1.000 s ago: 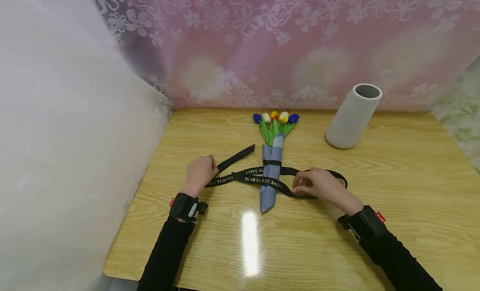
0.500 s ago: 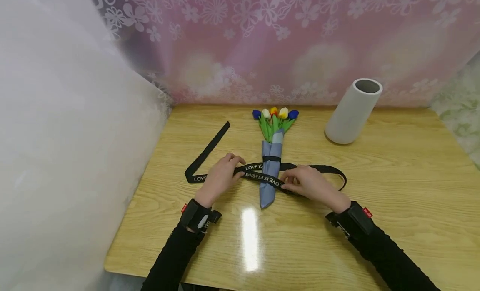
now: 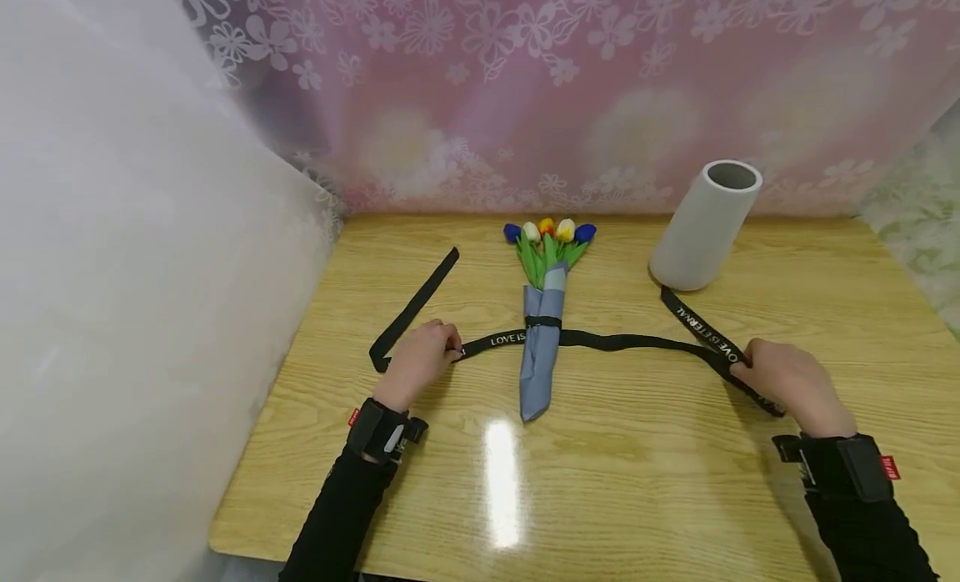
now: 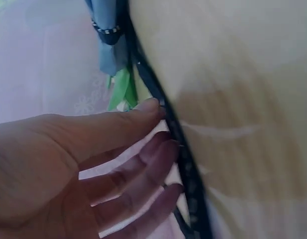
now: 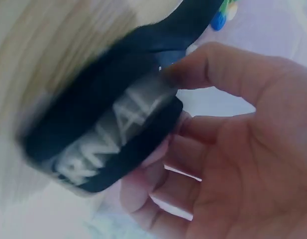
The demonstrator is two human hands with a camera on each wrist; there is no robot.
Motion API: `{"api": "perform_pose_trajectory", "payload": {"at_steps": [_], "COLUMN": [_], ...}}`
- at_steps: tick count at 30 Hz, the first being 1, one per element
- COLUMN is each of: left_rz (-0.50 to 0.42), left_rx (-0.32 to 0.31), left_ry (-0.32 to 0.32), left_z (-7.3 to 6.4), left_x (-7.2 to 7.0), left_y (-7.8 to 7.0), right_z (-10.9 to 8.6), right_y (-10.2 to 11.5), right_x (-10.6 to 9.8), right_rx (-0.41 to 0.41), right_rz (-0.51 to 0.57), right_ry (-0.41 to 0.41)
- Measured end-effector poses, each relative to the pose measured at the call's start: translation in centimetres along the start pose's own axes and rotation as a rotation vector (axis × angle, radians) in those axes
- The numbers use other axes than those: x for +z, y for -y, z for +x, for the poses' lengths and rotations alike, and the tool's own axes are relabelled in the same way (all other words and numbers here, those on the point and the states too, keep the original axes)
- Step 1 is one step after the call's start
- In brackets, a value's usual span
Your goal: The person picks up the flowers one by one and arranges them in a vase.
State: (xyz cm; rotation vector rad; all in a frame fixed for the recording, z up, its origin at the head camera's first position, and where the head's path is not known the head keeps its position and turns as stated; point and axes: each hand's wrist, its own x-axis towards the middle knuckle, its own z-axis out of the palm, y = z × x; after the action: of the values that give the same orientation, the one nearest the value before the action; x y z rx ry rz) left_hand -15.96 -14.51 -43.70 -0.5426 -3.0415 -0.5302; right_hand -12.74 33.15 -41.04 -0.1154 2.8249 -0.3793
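A small tulip bouquet (image 3: 540,382), wrapped in blue-grey paper, lies on the wooden table (image 3: 637,482) with its blooms toward the back. Around its middle runs a black ribbon (image 3: 615,342) with white lettering, its two lengths spread to either side. My left hand (image 3: 418,357) pinches the left length; its thumb and fingertips meet the ribbon in the left wrist view. Beyond that hand, the left tail bends back across the table. My right hand (image 3: 793,383) pinches the right length far out to the right, where the ribbon (image 5: 113,134) doubles over, blurred in the right wrist view.
A tall white vase (image 3: 701,232) stands at the back right, and the ribbon's right end reaches close to its base. A pink floral curtain (image 3: 525,107) hangs behind the table. White sheeting (image 3: 135,273) borders the left side.
My right hand has moved far right, drawing its ribbon length out from across the bouquet; the crossing is gone. My left hand released its tail, moved right to the crossing, then slightly back left.
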Motion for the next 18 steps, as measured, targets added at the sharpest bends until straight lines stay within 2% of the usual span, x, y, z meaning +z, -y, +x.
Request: {"api": "perform_pose_trajectory", "payload": {"at_steps": [2,4,7,9,11,14,16,18], "left_rz": [-0.005,-0.028,-0.125,-0.178,-0.209,-0.175,-0.128,-0.067], "left_rx": [0.004,0.036,0.120,0.185,0.229,0.247,0.241,0.229], "left_ry": [-0.002,0.000,0.024,0.028,0.020,0.003,0.003,-0.002], "left_z": [0.5,1.2,3.0,4.3,5.6,7.3,7.8,7.8], "left_x": [-0.3,-0.7,-1.3,-1.5,-1.3,-0.1,0.9,1.9], "left_y": [-0.5,-1.3,-3.1,-4.8,-6.5,-8.5,-9.4,-9.8], "right_z": [0.0,0.3,1.4,2.6,3.9,6.1,7.2,8.0], "right_y": [-0.2,0.8,3.7,6.1,8.7,12.3,14.1,15.3], "right_x": [0.0,0.0,-0.2,-0.4,-0.5,-0.1,0.5,1.2], "right_rx": [0.021,0.013,-0.085,-0.180,-0.265,-0.336,-0.362,-0.388], "right_rz": [0.013,0.035,0.061,0.070,0.085,0.099,0.105,0.106], "right_ry": [-0.049,-0.168,-0.365,-0.403,-0.348,-0.209,-0.136,-0.101]}}
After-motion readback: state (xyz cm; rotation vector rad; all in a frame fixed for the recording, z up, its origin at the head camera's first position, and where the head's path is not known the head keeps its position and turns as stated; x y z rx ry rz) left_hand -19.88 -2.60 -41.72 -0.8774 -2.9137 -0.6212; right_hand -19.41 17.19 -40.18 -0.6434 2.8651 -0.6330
